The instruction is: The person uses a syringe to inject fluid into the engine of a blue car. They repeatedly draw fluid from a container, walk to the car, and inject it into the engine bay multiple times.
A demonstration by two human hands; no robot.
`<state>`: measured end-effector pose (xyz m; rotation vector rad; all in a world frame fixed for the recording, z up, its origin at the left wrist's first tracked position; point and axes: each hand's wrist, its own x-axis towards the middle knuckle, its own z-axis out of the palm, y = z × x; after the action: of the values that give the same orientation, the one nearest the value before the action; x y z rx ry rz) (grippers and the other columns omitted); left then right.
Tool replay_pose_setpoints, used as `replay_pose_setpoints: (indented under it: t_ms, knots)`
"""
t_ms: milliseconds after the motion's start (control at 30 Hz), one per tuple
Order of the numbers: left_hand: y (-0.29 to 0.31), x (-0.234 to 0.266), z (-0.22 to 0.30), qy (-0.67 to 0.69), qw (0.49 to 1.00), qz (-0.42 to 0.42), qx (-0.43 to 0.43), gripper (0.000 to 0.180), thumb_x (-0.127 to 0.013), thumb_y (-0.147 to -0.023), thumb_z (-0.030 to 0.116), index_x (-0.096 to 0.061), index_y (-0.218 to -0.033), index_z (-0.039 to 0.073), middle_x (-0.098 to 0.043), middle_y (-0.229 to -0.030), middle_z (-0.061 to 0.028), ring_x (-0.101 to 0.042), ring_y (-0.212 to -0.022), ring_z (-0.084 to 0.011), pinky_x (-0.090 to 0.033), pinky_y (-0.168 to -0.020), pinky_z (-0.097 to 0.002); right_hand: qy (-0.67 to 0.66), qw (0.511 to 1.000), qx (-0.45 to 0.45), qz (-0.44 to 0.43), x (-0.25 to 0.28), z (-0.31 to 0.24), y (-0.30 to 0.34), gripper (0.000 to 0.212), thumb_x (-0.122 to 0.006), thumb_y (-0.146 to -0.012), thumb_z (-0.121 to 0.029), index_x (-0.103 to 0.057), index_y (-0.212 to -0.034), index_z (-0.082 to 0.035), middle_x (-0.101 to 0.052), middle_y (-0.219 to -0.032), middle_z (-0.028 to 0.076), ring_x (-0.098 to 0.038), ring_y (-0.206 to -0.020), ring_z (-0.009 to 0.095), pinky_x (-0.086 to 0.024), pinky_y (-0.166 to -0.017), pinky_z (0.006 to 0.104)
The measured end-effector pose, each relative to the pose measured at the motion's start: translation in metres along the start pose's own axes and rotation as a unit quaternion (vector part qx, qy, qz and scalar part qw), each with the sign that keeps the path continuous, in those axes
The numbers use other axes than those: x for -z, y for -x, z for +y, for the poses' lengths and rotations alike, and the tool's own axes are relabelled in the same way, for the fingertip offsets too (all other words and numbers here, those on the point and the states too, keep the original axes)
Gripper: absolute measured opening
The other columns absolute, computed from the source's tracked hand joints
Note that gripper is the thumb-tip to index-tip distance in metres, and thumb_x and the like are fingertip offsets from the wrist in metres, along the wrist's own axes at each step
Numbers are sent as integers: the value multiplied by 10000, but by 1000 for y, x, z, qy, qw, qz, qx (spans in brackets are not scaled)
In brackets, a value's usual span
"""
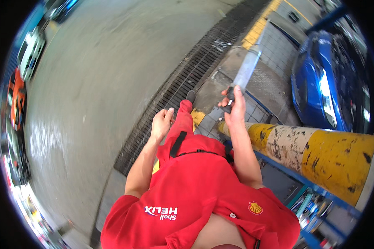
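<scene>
Red shirt (195, 178), forearms (244, 153) outstretched; right fingers (238, 94) round pale-barrelled tool (247, 68), left fingers (168, 114) curled, grip unclear

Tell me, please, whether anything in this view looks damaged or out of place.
The yellow-and-white post on the right looks damaged: its paint is chipped and scraped, with dark patches showing. The pale-barrelled tool in the right hand shows no obvious damage.

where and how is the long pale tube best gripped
Probably by the black handle at the near end of the pale tube, coming from the near side, as the right hand does. The handle looks narrower than the tube, which slants away forward and right, so that end seems easiest to wrap.
</scene>
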<state>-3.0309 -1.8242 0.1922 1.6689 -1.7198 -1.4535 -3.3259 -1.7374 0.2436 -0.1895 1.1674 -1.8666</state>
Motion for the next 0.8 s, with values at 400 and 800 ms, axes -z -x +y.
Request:
replay_pose_setpoints:
  t_ms: [400, 800]
  knots:
    - [-295, -174, 253, 30, 900, -393, -186, 464, -510, -1169, 425, -705, -1258, 14, -738, -1145, -45, -660, -1035, -138, -524, -920, -310, 13, 986, 38, 160, -6, -81, -199, 382, -708, -1059, -428, -610, -1158, -72, -711, -960, 101, -621, -586, 139, -587, -577, 341]
    - [-326, -386, 411, 58, 770, -635, -25, 672, -570, -1104, 562, -602, -1442, -18, -670, -1384, -144, -696, -1027, -188, -609, -588, -336, -25, 982, 92, 160, 83, -147, -290, 493, -751, -1028, -428, -591, -1279, -35, -661, -1019, 23, -638, -652, 100, -527, -593, 264]
